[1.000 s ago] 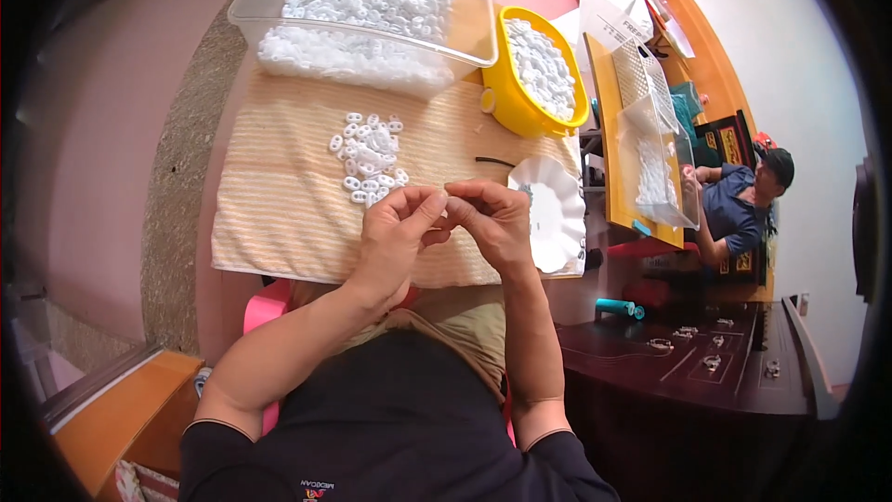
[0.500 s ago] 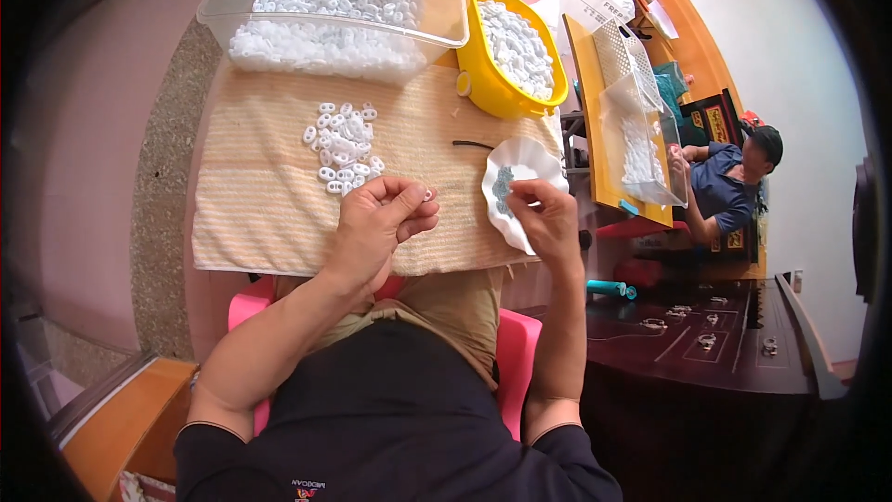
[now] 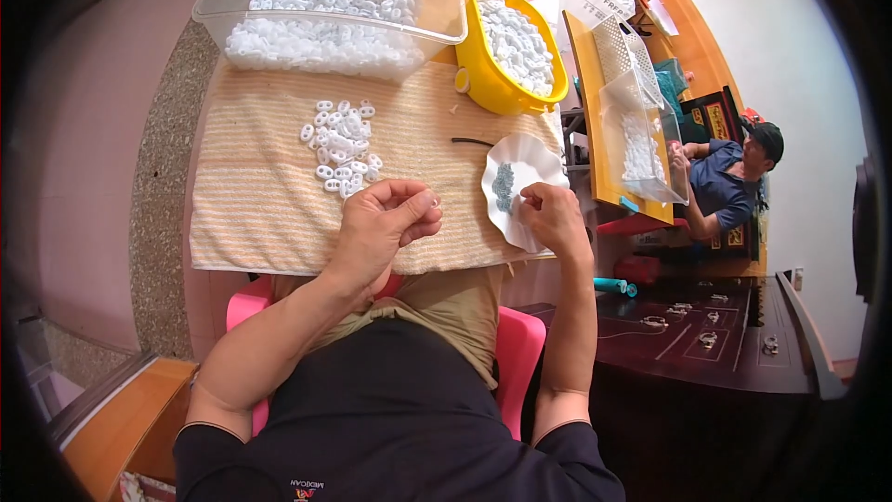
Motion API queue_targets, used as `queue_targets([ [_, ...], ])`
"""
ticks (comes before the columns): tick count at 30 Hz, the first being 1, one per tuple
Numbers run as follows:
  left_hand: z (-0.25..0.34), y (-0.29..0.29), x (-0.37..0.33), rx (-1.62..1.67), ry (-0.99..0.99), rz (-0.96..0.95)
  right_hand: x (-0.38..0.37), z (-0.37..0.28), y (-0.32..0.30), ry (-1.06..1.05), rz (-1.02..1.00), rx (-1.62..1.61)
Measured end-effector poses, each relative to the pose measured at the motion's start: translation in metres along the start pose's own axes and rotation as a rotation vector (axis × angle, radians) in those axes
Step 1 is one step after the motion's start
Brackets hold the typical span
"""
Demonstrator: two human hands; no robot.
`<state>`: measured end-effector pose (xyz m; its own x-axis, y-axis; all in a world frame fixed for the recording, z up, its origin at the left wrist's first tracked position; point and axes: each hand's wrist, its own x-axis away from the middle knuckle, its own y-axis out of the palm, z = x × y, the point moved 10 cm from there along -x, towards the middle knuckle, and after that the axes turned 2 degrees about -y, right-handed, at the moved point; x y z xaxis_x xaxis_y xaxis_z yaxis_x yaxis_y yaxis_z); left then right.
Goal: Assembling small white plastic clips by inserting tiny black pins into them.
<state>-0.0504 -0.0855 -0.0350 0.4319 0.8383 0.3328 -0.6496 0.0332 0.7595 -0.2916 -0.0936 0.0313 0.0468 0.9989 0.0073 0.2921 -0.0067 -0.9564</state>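
Note:
My left hand is closed above the towel, thumb and forefinger pinching a small white plastic piece that mostly hides behind the fingertips. Just beyond it lies a loose heap of white oval plastic pieces with two holes. My right hand hovers at the right part of a white wavy-edged dish, its fingertips pressed together; whether anything is between them cannot be made out. On the dish sits a small pile of tiny grey-blue parts, to the left of the fingers.
A striped beige towel covers the table. At the back stand a clear plastic bin and a yellow tub, both with white pieces. A thin black stick lies beside the dish. At right, another person sits by a clear box.
My right hand has shifted slightly right, away from the grey-blue pile and across the dish. My left hand keeps its pinch in nearly the same place.

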Motion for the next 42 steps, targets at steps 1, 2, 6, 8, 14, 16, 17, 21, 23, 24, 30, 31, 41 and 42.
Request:
queue_targets([
  [1, 0.0, 0.0, 0.0, 0.0, -0.001, 0.0, -0.001, -0.002, 0.0, -0.025, 0.0, 0.017],
  [2, 0.0, 0.0, 0.0, -0.01, -0.004, -0.001, -0.003, -0.005, 0.001, -0.052, -0.001, 0.033],
  [6, -0.001, -0.001, -0.001, -0.02, -0.01, -0.014, -0.006, -0.008, 0.004, -0.038, -0.063, 0.102],
  [8, 0.0, 0.0, 0.0, -0.013, -0.011, -0.004, -0.004, -0.007, 0.004, -0.046, -0.036, 0.122],
  [14, -0.001, -0.001, -0.001, -0.012, -0.024, -0.008, 0.009, -0.01, -0.004, -0.046, 0.081, -0.271],
  [16, -0.003, -0.001, -0.002, -0.02, -0.031, -0.018, 0.013, -0.024, 0.0, -0.1, 0.056, -0.504],
  [17, -0.005, -0.002, -0.002, -0.019, -0.036, -0.02, 0.014, -0.032, 0.005, -0.118, 0.028, -0.626],
  [21, -0.008, -0.004, -0.003, -0.015, -0.053, -0.016, 0.017, -0.074, 0.026, -0.089, -0.08, -1.078],
  [23, -0.007, -0.004, -0.003, -0.028, -0.059, -0.011, 0.014, -0.082, 0.038, -0.082, -0.106, -1.09],
  [24, -0.007, -0.003, -0.003, -0.038, -0.064, -0.01, 0.013, -0.085, 0.043, -0.081, -0.118, -1.144],
  [30, -0.004, -0.001, 0.0, -0.047, -0.087, -0.001, 0.009, -0.089, 0.062, -0.048, -0.164, -1.259],
  [31, -0.005, -0.001, 0.0, -0.047, -0.089, 0.002, 0.009, -0.09, 0.064, -0.056, -0.169, -1.258],
  [41, -0.009, -0.002, -0.002, -0.039, -0.103, -0.01, 0.008, -0.092, 0.07, -0.038, -0.216, -1.222],
  [42, -0.009, -0.002, -0.002, -0.041, -0.104, -0.011, 0.008, -0.092, 0.07, -0.037, -0.217, -1.224],
])
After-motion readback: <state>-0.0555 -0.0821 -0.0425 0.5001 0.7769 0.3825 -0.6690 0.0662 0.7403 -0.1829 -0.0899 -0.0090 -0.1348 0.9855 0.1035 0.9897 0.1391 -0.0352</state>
